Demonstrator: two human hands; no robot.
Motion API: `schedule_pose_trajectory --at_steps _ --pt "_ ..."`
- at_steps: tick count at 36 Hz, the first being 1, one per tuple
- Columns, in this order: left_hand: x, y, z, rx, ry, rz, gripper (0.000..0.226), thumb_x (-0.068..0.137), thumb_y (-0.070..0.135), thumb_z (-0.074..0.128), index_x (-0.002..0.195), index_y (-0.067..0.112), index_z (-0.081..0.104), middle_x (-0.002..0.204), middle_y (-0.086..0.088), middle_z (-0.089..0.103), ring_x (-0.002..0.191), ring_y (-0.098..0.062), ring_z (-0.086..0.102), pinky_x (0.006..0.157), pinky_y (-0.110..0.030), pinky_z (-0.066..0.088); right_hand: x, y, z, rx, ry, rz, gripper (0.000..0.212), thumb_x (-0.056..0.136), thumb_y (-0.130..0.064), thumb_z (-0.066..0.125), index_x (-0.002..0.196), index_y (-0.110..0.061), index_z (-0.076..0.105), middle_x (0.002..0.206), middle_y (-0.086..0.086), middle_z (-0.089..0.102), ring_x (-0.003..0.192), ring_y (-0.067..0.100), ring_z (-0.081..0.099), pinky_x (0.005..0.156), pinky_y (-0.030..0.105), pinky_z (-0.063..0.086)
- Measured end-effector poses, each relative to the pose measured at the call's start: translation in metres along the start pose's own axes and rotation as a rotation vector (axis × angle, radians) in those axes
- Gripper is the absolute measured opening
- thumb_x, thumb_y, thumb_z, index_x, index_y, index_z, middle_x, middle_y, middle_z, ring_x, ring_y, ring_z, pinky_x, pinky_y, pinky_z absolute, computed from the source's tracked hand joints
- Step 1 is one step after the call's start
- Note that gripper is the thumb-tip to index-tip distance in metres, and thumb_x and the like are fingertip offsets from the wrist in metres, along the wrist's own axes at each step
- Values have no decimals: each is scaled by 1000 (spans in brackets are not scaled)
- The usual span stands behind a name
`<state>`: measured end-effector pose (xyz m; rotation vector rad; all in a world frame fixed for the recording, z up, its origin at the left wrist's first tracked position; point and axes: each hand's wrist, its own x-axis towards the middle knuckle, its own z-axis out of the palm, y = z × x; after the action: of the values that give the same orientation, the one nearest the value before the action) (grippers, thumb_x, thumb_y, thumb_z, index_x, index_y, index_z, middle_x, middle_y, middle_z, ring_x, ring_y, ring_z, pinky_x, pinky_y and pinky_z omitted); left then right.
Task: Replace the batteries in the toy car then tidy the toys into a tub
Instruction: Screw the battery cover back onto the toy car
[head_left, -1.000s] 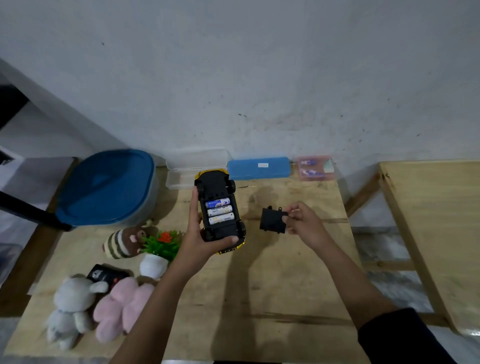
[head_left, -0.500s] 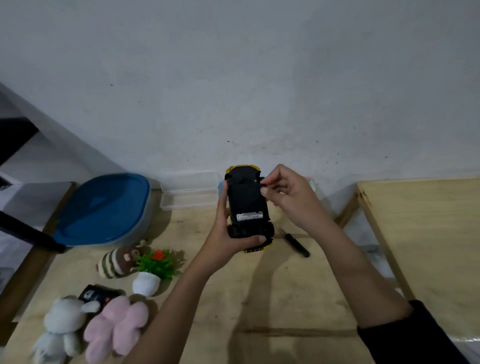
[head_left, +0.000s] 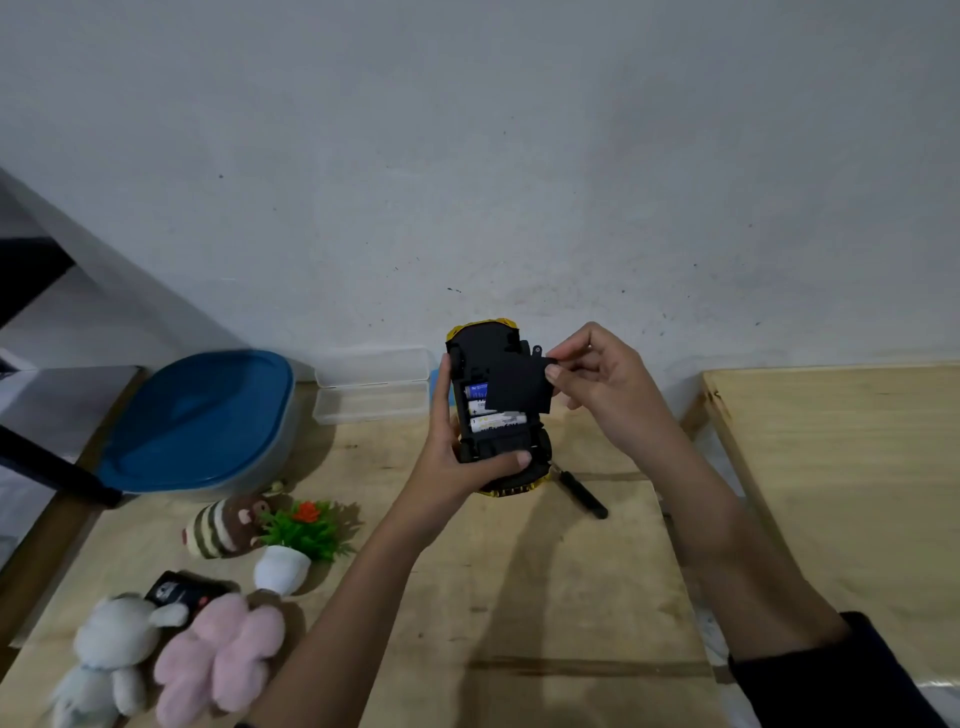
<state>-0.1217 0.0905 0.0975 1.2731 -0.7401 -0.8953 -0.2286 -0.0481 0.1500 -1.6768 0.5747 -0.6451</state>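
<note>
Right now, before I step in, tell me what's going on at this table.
A person is working on an upturned yellow toy car, gripped in the left hand above the wooden table. The right hand pinches the black battery cover, held askew over the compartment, so the batteries partly show; the cover is not seated. A screwdriver lies on the table beside the car. The plush toys lie at the left, and the blue-lidded tub has its lid on.
</note>
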Motion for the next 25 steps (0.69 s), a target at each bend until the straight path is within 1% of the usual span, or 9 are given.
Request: schedule_pose_trajectory --at_steps 3,7,8,10,13,15,18,22,25 --pt "2 0 2 -43 66 6 101 71 12 76 140 55 16 133 12 54 119 -21 56 99 -46 46 2 -2 -3 8 23 -6 15 87 -2 59 82 -15 53 78 0 62 62 -5 60 58 15 48" --pt "6 0 7 -88 179 29 85 83 7 68 142 47 22 133 10 54 116 -16 58 98 -42 48 3 -2 -4 -9 39 -2 16 87 -3 60 82 -17 55 78 -2 61 59 -4 58 65 26 51" --pt "7 0 7 -88 204 38 81 85 7 66 142 46 24 133 10 54 116 -14 59 96 -39 50 4 -2 -4 -10 39 -3 16 87 -3 60 82 -17 55 77 -2 61 59 -4 58 66 27 51" --pt "7 0 8 -80 240 53 76 86 8 63 141 45 26 130 11 56 112 -11 61 86 -29 54 4 -2 -2 -11 40 -8 15 87 -2 60 83 -16 55 77 -2 61 60 -4 58 65 25 51" --pt "7 2 9 -73 263 67 75 85 4 64 141 41 30 123 14 59 105 -10 64 74 -22 55 4 -3 0 -16 43 -17 16 87 -2 60 83 -17 55 77 -3 60 61 -4 58 63 21 50" --pt "6 2 10 -78 278 68 76 84 1 65 140 39 32 116 15 63 102 -11 66 72 -23 55 3 -3 1 -22 45 -19 17 87 -3 60 82 -18 55 77 -4 61 63 -3 58 63 22 50" --pt "6 2 10 -89 279 67 79 81 -2 67 140 38 33 110 16 67 102 -16 66 75 -26 56 2 -2 2 -31 43 -23 16 87 -3 60 83 -17 55 78 -3 61 68 2 59 63 23 51" --pt "4 1 10 -72 289 72 81 79 -2 68 141 36 33 113 16 66 104 -16 66 78 -28 56 0 -2 2 -50 42 -30 15 87 -4 59 84 -17 54 79 -3 61 73 6 61 64 22 52" --pt "4 1 10 -68 295 78 81 80 -2 68 141 37 31 122 8 61 105 -15 65 78 -27 56 0 -2 2 -49 46 -39 13 87 -3 59 85 -15 55 79 -3 61 72 4 60 62 18 51"
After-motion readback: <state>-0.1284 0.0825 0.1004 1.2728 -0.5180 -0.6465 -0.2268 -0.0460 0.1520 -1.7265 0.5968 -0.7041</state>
